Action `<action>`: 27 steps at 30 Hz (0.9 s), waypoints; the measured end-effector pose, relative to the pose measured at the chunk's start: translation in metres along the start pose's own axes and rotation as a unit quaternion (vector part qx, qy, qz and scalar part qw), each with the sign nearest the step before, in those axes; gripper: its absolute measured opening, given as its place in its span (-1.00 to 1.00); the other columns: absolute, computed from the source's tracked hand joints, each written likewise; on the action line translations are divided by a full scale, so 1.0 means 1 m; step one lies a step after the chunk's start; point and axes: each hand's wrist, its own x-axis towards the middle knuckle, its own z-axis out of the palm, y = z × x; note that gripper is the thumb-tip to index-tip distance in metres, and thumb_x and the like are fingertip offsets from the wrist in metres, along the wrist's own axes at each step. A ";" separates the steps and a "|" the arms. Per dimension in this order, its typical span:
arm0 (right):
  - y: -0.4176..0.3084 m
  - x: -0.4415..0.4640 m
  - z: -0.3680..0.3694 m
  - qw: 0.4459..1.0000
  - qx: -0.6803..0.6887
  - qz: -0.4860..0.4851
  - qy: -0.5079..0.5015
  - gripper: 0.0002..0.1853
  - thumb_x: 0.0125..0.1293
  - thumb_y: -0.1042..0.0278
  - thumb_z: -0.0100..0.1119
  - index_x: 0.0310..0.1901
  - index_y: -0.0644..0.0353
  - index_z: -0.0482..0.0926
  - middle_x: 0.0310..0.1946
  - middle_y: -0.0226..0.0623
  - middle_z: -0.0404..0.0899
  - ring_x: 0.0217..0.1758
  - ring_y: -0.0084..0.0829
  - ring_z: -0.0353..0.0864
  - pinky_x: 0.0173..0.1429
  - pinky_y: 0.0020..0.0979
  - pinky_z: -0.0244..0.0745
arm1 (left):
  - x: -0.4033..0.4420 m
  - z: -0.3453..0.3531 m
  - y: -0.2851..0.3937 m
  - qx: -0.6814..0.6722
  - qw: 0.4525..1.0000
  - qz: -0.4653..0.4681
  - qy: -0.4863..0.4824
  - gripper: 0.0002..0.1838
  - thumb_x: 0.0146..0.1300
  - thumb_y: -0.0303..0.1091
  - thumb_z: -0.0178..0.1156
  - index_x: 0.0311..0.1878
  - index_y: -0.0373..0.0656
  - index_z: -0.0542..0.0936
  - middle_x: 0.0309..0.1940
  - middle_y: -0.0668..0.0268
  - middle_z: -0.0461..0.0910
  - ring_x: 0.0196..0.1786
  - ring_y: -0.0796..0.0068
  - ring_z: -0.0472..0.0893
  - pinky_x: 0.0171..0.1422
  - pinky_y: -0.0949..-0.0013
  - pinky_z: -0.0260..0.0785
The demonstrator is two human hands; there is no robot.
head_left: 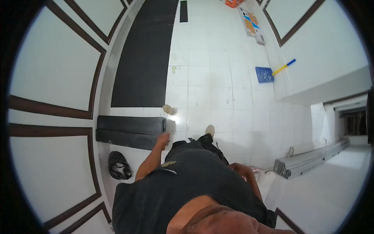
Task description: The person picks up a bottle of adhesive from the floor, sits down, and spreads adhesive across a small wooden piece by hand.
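My left hand (163,139) hangs beside the right end of a stack of dark planks (130,132) on the white tiled floor. Its fingers are small and blurred, so whether they touch the planks or hold anything is unclear. My right hand (238,168) is at my side, close to the dark shirt, with its fingers mostly hidden. Beyond the stack, a long dark panel surface (144,58) covers the floor along the wall. A small beige object (168,109) sits near its lower right corner.
A blue dustpan (265,75) with a yellow handle is at the right wall. Long grey profiles (307,158) lie at the lower right, a black bag (119,165) by the left wall. Boxes (251,23) and a dark strip (184,11) lie farther ahead.
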 end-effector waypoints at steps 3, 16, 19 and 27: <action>-0.024 0.010 -0.071 0.995 -0.055 -0.003 -0.080 -0.72 0.21 0.48 0.33 -0.03 0.22 0.66 -0.10 -0.32 0.71 0.00 -0.44 0.63 0.16 -0.31 0.52 | -0.056 0.016 -0.038 -0.132 0.982 -0.097 0.091 -0.45 0.41 0.09 0.16 0.31 -0.03 0.48 0.16 0.19 0.55 -0.03 0.20 0.53 -0.06 0.14 0.40; 0.022 0.129 -0.268 0.884 0.127 0.244 0.378 -0.77 0.29 0.33 0.14 -0.06 0.19 0.61 -0.29 -0.33 0.61 -0.30 -0.41 0.63 -0.32 -0.38 0.48 | -0.009 0.053 0.057 -0.313 0.925 -0.127 0.176 -0.41 0.34 0.10 0.25 0.23 -0.15 0.50 0.05 0.25 0.54 -0.10 0.34 0.46 -0.05 0.17 0.36; -0.020 0.141 -0.270 0.907 0.051 0.279 0.310 -0.75 0.36 0.27 0.17 0.00 0.16 0.61 -0.28 -0.35 0.63 -0.32 -0.42 0.63 -0.32 -0.36 0.48 | 0.056 0.041 0.078 -0.288 0.937 -0.107 0.165 -0.50 0.33 0.08 0.26 0.08 -0.17 0.56 -0.21 0.28 0.53 -0.23 0.40 0.45 -0.19 0.22 0.35; -0.104 0.228 -0.328 0.974 -0.028 0.152 0.163 -0.73 0.48 0.27 0.09 0.01 0.28 0.63 -0.15 -0.27 0.67 -0.15 -0.36 0.62 -0.01 -0.35 0.52 | 0.114 0.015 0.182 -0.282 0.942 -0.118 0.138 -0.41 0.37 0.11 0.21 0.21 -0.21 0.52 0.06 0.21 0.54 -0.04 0.31 0.50 0.01 0.12 0.41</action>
